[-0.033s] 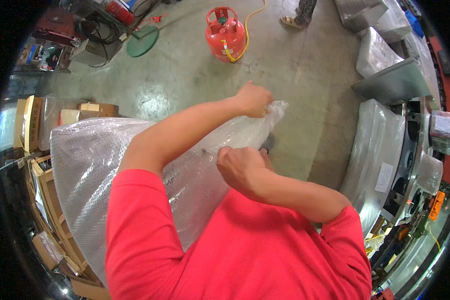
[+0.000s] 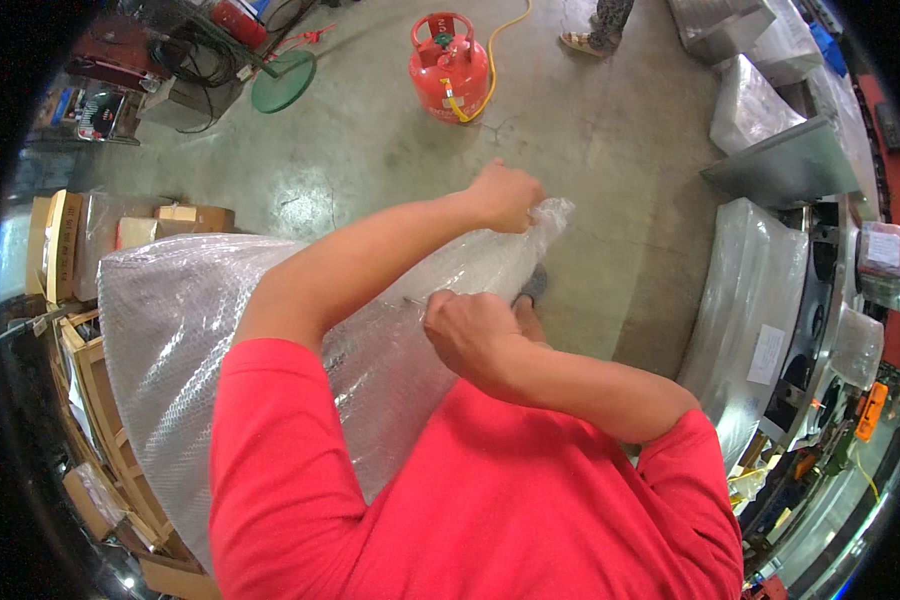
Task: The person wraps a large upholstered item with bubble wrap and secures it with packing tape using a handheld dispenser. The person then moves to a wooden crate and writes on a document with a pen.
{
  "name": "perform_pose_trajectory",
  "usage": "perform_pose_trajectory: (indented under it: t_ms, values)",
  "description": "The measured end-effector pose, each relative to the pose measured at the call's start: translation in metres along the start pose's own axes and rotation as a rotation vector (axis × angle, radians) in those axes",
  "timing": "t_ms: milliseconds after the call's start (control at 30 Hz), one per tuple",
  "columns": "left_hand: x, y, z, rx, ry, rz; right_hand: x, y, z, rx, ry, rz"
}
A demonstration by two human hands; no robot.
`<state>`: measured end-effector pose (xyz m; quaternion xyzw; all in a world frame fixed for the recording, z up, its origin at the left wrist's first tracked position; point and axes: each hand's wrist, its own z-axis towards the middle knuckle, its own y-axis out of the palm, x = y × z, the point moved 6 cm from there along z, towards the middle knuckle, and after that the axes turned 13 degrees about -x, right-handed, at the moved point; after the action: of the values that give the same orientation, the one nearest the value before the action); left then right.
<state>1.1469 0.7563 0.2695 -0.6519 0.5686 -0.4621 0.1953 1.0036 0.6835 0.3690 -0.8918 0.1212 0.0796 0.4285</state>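
Note:
A wide sheet of bubble wrap (image 2: 190, 340) spreads from the left side across to the middle, under my left forearm. My left hand (image 2: 510, 197) is closed round its bunched far edge, and a crumpled end sticks out past the fingers to the right. Nearer to me, my right hand (image 2: 473, 330) is closed over the sheet with a thin metal tool (image 2: 413, 301) in it. Only the tool's slim tip shows, pointing left against the plastic; the rest is hidden in the fist, so its kind cannot be told.
A red gas cylinder (image 2: 448, 70) with a yellow hose stands on the floor ahead. Beyond it is another person's foot (image 2: 588, 43). Cardboard boxes (image 2: 198, 217) and a wooden frame (image 2: 95, 360) lie left. Plastic-wrapped metal units (image 2: 745, 300) line the right side.
My right hand has shifted slightly left, with the thin tool. My left hand keeps its hold on the bubble wrap.

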Motion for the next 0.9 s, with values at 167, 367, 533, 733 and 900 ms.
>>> perform_pose_trajectory:
  t_ms: [167, 367, 533, 733, 900]
  values:
    - [-0.009, -0.011, 0.002, 0.032, -0.051, -0.03, 0.009, 0.012, -0.002, -0.021, 0.057, 0.03]
    - [-0.003, -0.018, -0.008, 0.117, -0.076, 0.042, 0.0, 0.012, 0.014, 0.139, -0.009, -0.247]
    - [-0.005, -0.021, -0.017, 0.23, -0.109, -0.009, 0.034, 0.045, -0.021, 0.066, 0.123, -0.111]
    - [0.003, -0.008, -0.021, 0.22, -0.24, 0.082, 0.033, 0.08, 0.017, 0.324, 0.079, -0.242]
    - [-0.007, -0.023, -0.027, 0.31, -0.452, 0.065, 0.175, 0.255, -0.069, -0.297, 0.189, -0.027]
